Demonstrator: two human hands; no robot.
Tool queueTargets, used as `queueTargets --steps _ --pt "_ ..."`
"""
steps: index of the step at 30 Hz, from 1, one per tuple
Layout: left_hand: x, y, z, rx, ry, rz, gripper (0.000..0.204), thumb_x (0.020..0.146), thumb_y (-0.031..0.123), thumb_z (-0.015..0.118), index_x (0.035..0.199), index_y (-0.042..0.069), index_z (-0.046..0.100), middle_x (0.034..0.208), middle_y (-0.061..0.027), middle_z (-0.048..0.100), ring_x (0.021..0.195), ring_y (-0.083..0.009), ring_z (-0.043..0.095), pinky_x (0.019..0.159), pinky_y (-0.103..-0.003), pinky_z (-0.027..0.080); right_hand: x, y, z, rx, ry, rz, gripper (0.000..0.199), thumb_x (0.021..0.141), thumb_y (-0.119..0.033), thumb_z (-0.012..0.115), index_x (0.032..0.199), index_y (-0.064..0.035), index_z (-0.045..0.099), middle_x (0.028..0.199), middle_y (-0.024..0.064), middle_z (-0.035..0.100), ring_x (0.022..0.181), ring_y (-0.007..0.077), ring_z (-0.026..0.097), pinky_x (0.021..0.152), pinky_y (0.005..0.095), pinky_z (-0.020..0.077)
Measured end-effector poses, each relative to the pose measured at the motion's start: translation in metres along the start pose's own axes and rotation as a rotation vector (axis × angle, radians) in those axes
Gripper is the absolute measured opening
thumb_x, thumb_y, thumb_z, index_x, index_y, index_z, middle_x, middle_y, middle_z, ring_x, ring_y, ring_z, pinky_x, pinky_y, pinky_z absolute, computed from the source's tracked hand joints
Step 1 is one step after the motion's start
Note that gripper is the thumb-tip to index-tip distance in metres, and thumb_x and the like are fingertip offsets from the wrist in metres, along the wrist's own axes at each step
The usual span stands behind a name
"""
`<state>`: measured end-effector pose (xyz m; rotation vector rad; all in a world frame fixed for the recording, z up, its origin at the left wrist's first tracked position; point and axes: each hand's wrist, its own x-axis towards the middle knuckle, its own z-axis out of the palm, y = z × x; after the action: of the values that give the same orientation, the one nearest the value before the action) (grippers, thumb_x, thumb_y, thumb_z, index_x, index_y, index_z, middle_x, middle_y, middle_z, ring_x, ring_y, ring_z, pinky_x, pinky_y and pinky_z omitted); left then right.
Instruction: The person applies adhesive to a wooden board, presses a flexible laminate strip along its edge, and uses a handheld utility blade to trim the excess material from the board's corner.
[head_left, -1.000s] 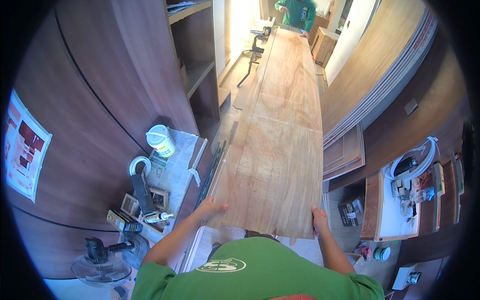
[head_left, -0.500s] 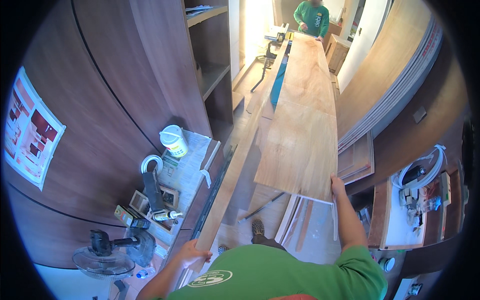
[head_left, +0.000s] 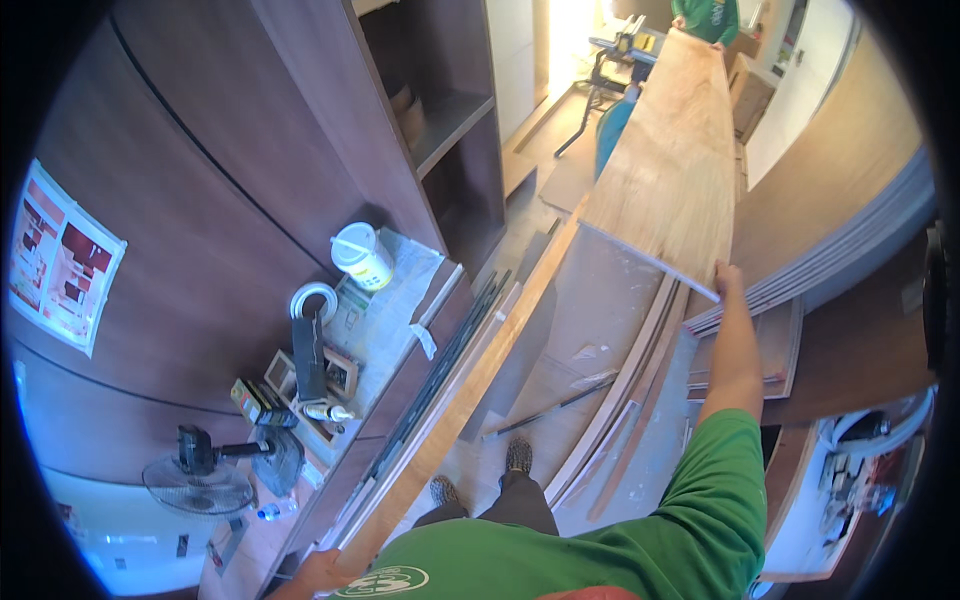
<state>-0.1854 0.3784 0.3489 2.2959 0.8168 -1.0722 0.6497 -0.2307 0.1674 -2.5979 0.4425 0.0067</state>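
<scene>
Wood in both hands, seemingly mid-carry: gripping the near end of a long, narrow strip (head_left: pixel 475 390) at lower left with the left hand (head_left: pixel 325 570), and holding a broad panel (head_left: pixel 672 160) ahead, by its near right corner, with the right hand (head_left: pixel 728 278), opposite a co-worker (head_left: pixel 710 14). Probably calling for level support next. Showing tan on the strip, wavy grain and a pale edge on the panel.
</scene>
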Motion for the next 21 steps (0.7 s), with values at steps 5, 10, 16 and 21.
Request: queueTargets --steps 5,10,16,21 --pt "-0.009 0.010 0.010 -0.075 -0.013 -0.106 0.062 0.059 0.057 0.080 0.093 0.007 0.068 0.085 -0.0159 0.070 0.079 -0.0299 0.069 0.074 -0.038 0.054 0.081 0.008 -0.013 0.711 -0.099 0.119 0.033 0.093 -0.036 0.055 0.082 -0.0044 0.058 0.068 0.0059 0.054 0.054 0.0205 0.052 0.047 0.0385 0.0424" --pt "-0.025 0.049 0.018 -0.158 -0.030 -0.078 0.060 0.060 0.051 0.083 0.095 0.006 0.064 0.086 -0.0174 0.069 0.079 -0.0292 0.068 0.073 -0.038 0.053 -0.023 0.007 0.056 1.185 0.119 0.480 0.038 0.094 -0.049 0.050 0.094 -0.0103 0.052 0.065 0.0006 0.048 0.053 0.0153 0.047 0.046 0.0304 0.0402" --pt "-0.008 0.063 0.013 -0.055 -0.088 -0.050 0.055 0.069 0.038 0.078 0.107 0.005 0.055 0.090 -0.0226 0.066 0.085 -0.0401 0.065 0.074 -0.043 0.051 -0.325 0.039 0.246 1.001 -0.998 0.710 0.053 0.091 -0.054 0.052 0.106 -0.0032 0.050 0.091 0.0119 0.056 0.079 0.0284 0.058 0.073 0.0425 0.0541" --pt "-0.017 0.048 0.023 -0.064 -0.043 0.073 0.040 0.081 0.032 0.067 0.105 0.004 0.052 0.089 -0.0252 0.064 0.088 -0.0443 0.062 0.072 -0.049 0.049 -0.476 -0.109 0.214 1.393 -1.332 0.911 0.072 0.092 -0.061 0.044 0.131 0.0005 0.043 0.117 0.0216 0.059 0.107 0.0357 0.057 0.095 0.0510 0.0438"
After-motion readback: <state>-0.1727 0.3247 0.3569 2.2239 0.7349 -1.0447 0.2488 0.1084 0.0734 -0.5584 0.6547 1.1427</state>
